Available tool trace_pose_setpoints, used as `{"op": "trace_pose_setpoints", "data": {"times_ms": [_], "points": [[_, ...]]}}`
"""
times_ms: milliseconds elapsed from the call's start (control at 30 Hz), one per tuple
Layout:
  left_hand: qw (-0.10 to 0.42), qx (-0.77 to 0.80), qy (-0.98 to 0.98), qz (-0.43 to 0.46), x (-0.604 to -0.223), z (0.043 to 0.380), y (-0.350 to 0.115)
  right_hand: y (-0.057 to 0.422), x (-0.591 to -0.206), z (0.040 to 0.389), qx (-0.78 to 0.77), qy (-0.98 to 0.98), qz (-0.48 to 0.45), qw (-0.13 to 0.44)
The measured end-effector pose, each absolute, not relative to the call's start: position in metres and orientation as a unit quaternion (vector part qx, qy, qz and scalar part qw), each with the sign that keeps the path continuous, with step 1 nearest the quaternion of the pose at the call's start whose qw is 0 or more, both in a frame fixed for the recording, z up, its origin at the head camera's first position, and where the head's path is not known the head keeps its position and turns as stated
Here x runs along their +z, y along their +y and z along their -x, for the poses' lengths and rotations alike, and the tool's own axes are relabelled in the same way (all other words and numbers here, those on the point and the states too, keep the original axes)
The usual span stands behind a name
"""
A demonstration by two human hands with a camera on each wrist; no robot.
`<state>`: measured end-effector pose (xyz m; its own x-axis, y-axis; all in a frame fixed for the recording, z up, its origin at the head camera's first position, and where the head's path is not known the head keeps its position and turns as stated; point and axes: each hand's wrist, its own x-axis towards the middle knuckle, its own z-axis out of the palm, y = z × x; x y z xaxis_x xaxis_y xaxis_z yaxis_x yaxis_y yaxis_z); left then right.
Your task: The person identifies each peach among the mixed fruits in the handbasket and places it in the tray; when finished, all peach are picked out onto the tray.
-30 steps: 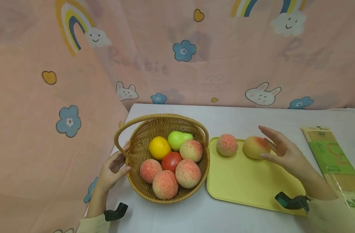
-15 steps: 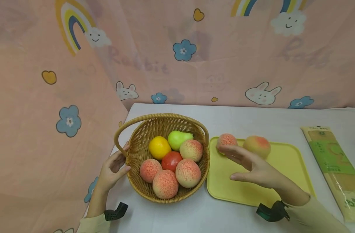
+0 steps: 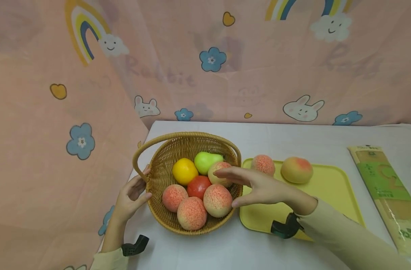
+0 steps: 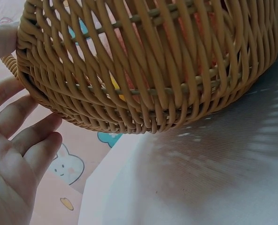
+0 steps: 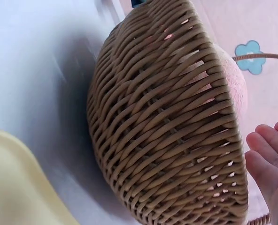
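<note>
One basket (image 3: pixel 188 148), mouth upward, handle (image 3: pixel 192 134) left to right, both hands' (image 3: pixel 127 198) (image 3: pixel 264 187) fingers (image 3: pixel 234 173) apart

A basket (image 3: pixel 163 172) stands on a worktop (image 3: pixel 192 255), with a pear (image 3: pixel 205 162) toward its back and four peaches (image 3: pixel 192 214) from its left front round to its right. Just right of the basket sits a tray (image 3: pixel 333 187) bearing two more fruits (image 3: pixel 296 170); a flat packet (image 3: pixel 387 191) lies well right of the basket. Cloth (image 3: pixel 266 75) hangs behind and left of the basket.
</note>
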<state>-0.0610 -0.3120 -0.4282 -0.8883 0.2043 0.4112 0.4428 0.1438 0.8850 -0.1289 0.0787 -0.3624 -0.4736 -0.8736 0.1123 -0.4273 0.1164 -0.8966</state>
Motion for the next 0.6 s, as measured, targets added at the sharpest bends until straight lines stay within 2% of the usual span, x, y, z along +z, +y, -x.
{"op": "trace_pose_setpoints", "data": {"times_ms": [300,600], "points": [[0.096,-0.61,-0.757,0.212,-0.43,0.062,-0.313,0.055,-0.359,0.141,-0.448,0.718,0.447,0.291],[0.102,-0.61,-0.755,0.218,-0.431,0.062,-0.314,0.048,-0.359,0.147,-0.4,0.723,0.467,0.316]]}}
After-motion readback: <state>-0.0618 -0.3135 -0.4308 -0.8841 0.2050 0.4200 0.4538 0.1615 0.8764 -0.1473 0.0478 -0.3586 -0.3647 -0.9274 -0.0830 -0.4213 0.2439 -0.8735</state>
